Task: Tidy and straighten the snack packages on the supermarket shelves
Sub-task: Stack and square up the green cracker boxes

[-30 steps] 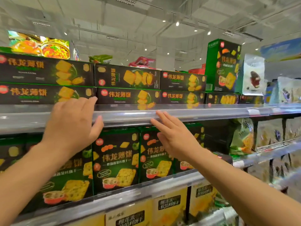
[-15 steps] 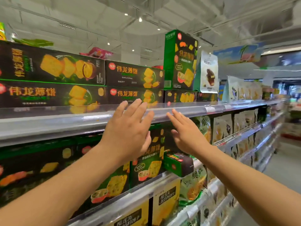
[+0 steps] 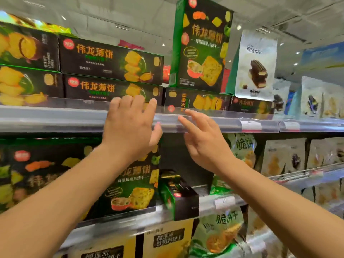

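The flat cracker boxes [image 3: 113,88] lie stacked on the top shelf [image 3: 55,118], behind its clear rail. Both hands are raised before that rail, left hand [image 3: 130,125] and right hand [image 3: 202,140], fingers released, holding nothing. Next, probably, squaring the crooked box [image 3: 195,99].

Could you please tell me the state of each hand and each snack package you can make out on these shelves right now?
left hand: open, fingers at the top shelf's clear rail, holding nothing.
right hand: open, fingers straight, holding nothing.
upright green box: standing on end atop flat boxes.
stacked flat boxes: lying flat, two high.
small dark box: turned end-out, jutting past the lower shelf edge.
white wafer bag: upright.
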